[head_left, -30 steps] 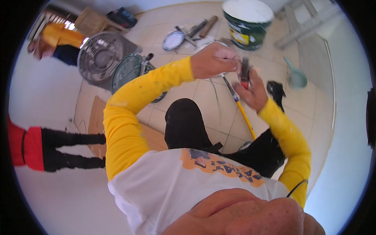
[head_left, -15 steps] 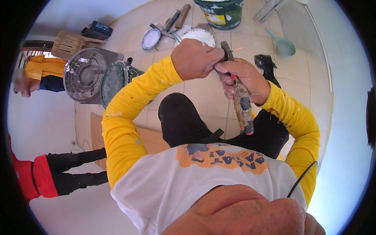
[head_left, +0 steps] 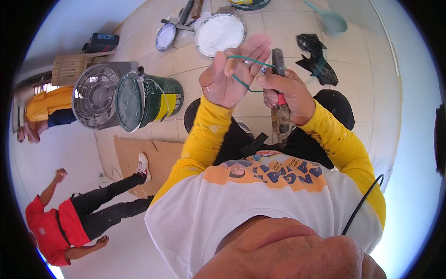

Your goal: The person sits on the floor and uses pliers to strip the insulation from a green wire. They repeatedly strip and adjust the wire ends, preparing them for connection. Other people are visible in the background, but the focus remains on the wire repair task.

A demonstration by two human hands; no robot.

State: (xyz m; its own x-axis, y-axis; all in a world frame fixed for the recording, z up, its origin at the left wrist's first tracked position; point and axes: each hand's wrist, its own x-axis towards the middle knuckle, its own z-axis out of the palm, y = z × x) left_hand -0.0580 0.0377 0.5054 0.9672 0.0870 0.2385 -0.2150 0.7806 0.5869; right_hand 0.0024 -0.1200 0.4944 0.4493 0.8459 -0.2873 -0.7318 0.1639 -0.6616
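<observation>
Left hand (head_left: 231, 76) is up with the palm open and fingers spread, and a thin green wire (head_left: 245, 69) loops across the fingers, so it's draped there more than gripped. Right hand (head_left: 284, 93) is closed around a paint-crusted tool (head_left: 280, 111) with a bit of red on the handle; the green wire runs over to that hand too, right by the tool's upper end. Can't really tell what kind of tool it is, as the fist covers the middle and the tip is blurry. Both hands are held up in front of the chest, above the knees.

Further out on the tiled floor (head_left: 371, 93): a green paint bucket (head_left: 151, 100) lying on its side just beside a round fan (head_left: 95, 95), its mouth facing the fan, so the inside is hard to make out. Past the hands there's a round lid (head_left: 219, 35) coated in white paint, and a smaller round lid (head_left: 166, 36) next to it. A pale green scoop (head_left: 333, 21) sits up at the top right, contents not visible. Another bucket (head_left: 248, 3) is cut off at the top edge. A crumpled black bag (head_left: 318, 58) lies right of the hands.

On the left, a person in a red shirt (head_left: 51, 228) is stretched out near a flat sheet of cardboard (head_left: 148, 160).
</observation>
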